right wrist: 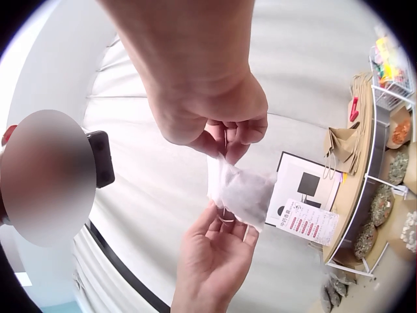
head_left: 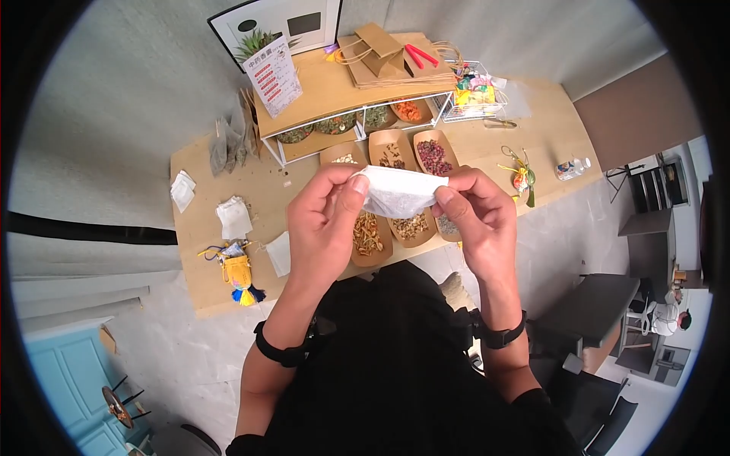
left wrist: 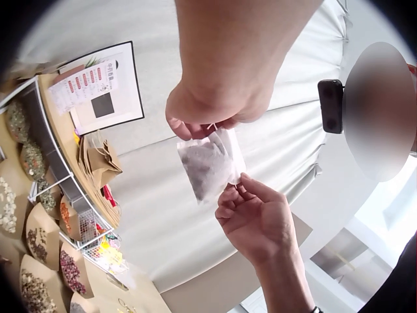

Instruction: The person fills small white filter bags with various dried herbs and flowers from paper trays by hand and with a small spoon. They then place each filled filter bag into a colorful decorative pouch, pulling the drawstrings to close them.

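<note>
Bright, diffuse light — fisheye distortion, black rounded edges.

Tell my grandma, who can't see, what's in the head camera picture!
A left hand and a right hand pinch a small white bag by its top corners above a wooden table. Brown trays of dried plant bits show around it; a yellow tasselled pouch lies to the left.

It looked like a craft workshop: paper trays [head_left: 391,149] of dried herbs and petals (plus a printed sign [head_left: 272,77]) covered much of the counter [head_left: 544,135].
</note>
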`<state>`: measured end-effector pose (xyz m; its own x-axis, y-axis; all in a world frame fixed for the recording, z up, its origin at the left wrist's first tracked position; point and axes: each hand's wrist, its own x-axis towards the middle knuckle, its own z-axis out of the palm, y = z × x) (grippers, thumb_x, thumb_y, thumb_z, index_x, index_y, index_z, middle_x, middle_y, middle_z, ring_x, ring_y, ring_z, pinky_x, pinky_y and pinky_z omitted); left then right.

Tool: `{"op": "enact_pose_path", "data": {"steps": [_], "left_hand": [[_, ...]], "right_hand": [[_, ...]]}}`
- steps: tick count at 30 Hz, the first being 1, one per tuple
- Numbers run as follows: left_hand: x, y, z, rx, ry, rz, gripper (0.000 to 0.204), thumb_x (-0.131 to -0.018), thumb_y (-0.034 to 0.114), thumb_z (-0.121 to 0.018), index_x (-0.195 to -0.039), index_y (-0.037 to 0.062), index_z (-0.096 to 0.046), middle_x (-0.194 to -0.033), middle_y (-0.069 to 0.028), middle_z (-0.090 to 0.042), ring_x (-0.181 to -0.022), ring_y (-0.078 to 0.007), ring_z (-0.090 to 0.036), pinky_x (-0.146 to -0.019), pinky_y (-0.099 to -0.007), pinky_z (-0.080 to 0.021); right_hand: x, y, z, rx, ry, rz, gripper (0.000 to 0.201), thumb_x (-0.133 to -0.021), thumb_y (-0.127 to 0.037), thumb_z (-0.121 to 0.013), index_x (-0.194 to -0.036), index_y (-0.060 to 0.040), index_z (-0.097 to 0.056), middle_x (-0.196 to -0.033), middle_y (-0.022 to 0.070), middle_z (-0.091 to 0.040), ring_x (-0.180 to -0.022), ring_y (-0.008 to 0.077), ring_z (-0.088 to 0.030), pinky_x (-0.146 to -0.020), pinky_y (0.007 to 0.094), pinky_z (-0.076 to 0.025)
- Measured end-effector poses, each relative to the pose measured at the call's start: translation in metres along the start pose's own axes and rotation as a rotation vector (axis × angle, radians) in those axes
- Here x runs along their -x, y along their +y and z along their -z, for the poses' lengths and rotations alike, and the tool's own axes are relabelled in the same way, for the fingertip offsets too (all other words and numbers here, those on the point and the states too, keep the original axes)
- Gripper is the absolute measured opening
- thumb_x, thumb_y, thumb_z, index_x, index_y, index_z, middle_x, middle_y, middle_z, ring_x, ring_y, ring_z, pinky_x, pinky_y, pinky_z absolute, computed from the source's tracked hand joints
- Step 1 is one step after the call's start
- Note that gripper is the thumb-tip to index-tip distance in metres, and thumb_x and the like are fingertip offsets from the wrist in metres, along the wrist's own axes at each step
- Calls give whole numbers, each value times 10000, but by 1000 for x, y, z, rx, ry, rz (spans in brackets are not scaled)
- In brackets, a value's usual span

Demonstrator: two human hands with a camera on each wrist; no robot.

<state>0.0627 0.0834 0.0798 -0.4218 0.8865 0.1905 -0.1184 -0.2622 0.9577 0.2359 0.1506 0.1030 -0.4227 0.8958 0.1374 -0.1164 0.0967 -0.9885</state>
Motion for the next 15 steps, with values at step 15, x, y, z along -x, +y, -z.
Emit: {"op": "enact_pose_path", "data": {"steps": [15], "left_hand": [[28, -14, 13, 345, -77, 236, 213, -964, 140, -588, -1127, 4, -581, -1023, -27, -613, -961, -79, -545, -857, -253, -435]], "right_hand": [[20, 6, -13, -55, -9, -59, 102, -930, -87, -646, -876, -1, -637, -756, 10, -611, -678, 55, -532, -600, 216, -424]]}}
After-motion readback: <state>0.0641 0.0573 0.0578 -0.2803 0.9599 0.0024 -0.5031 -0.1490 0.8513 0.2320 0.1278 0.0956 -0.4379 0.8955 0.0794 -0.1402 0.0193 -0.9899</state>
